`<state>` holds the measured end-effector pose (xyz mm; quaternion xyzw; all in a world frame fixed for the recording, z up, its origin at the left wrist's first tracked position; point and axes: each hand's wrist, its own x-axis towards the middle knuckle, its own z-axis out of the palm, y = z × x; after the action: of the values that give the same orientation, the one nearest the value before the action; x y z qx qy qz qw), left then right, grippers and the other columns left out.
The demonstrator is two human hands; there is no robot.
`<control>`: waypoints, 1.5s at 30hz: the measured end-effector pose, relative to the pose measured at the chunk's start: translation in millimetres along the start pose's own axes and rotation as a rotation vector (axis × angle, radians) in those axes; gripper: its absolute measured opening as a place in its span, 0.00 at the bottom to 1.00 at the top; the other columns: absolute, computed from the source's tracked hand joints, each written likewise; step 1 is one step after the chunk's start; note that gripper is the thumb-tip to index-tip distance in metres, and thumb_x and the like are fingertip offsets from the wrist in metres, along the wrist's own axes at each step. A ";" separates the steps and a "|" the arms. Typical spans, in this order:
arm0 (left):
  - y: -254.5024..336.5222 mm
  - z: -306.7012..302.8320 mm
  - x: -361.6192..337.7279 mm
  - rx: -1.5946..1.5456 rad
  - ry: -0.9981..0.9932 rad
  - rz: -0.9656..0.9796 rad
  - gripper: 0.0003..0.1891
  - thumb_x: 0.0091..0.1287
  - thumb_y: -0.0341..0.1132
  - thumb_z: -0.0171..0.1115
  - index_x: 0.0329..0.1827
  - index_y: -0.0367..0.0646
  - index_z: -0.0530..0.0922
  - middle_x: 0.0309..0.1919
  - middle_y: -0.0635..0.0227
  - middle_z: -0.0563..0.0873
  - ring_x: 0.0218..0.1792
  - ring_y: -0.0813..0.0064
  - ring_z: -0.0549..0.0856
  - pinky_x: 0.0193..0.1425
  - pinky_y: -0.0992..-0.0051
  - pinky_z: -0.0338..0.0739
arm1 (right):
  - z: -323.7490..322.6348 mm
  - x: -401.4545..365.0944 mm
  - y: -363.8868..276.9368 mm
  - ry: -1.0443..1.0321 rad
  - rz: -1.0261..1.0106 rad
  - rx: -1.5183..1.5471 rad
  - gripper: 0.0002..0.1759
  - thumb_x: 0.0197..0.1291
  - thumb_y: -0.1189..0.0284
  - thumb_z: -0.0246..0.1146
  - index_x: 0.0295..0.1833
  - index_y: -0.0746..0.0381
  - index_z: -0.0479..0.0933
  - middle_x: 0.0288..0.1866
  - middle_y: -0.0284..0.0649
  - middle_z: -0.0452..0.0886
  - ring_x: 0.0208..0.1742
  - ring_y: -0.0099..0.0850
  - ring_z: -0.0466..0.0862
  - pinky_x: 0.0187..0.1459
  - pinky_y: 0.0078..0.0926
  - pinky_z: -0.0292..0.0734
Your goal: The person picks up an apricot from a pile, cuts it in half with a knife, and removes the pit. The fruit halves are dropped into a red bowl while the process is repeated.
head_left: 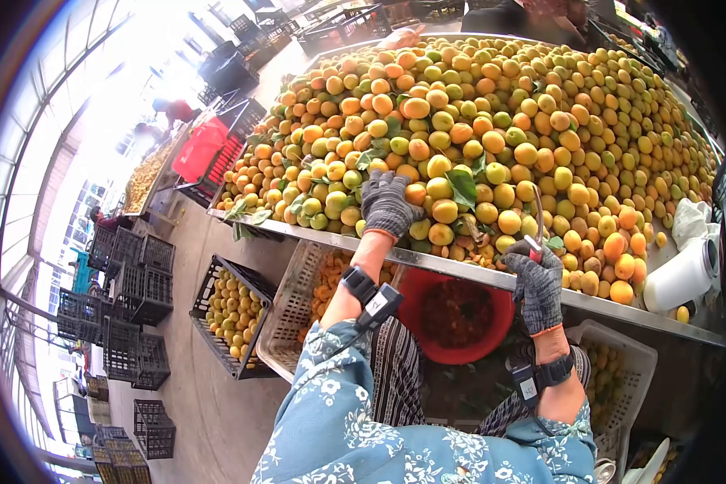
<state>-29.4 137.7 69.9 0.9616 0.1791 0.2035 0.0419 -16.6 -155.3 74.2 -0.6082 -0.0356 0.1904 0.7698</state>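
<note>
My left hand (pixel 389 208), in a grey knitted glove, reaches onto the near edge of a large heap of apricots (pixel 524 153). Its fingers are stretched over the fruit, and an orange apricot (pixel 415 194) lies right beside the thumb side. My right hand (pixel 536 282), gloved the same way, is closed around the red handle of a small knife (pixel 538 214) with a thin, curved blade pointing up over the fruit. Green leaves (pixel 462 187) lie among the apricots between both hands. The heap rests on a metal-edged table (pixel 460 270).
Below the table edge stand a red tub (pixel 500 319) with dark contents, a pale crate (pixel 286 323) of orange pieces, and a black crate (pixel 226 355) of apricots. A white container (pixel 682 274) lies at the right. Stacked black crates (pixel 137 323) line the floor at left.
</note>
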 end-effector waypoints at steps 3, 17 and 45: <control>2.7 -1.1 5.2 0.008 -0.067 -0.056 0.30 0.40 0.52 0.77 0.47 0.49 0.83 0.52 0.61 0.82 0.64 0.59 0.71 0.71 0.59 0.57 | -0.4 3.0 0.6 -0.016 -0.053 0.008 0.06 0.55 0.74 0.64 0.38 0.62 0.82 0.24 0.31 0.80 0.16 0.15 0.71 0.17 0.15 0.64; 72.1 -41.9 -53.5 -2.184 -0.223 -0.215 0.27 0.62 0.39 0.66 0.61 0.36 0.69 0.49 0.56 0.80 0.48 0.56 0.84 0.54 0.59 0.82 | 10.1 -9.9 -9.2 -0.138 -0.005 0.178 0.11 0.67 0.62 0.62 0.39 0.58 0.77 0.21 0.23 0.71 0.19 0.12 0.67 0.20 0.12 0.59; 81.3 -36.4 -65.9 -2.005 -0.363 -0.187 0.29 0.60 0.42 0.66 0.60 0.33 0.73 0.51 0.62 0.81 0.52 0.72 0.81 0.60 0.72 0.76 | 25.3 -26.3 -1.3 -0.299 -0.120 -0.009 0.12 0.70 0.65 0.59 0.47 0.63 0.78 0.29 0.23 0.71 0.30 0.13 0.67 0.30 0.13 0.63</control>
<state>-73.8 38.3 90.8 0.4823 -0.0082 0.1070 0.8694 -47.8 -141.0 86.7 -0.5735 -0.1868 0.2322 0.7631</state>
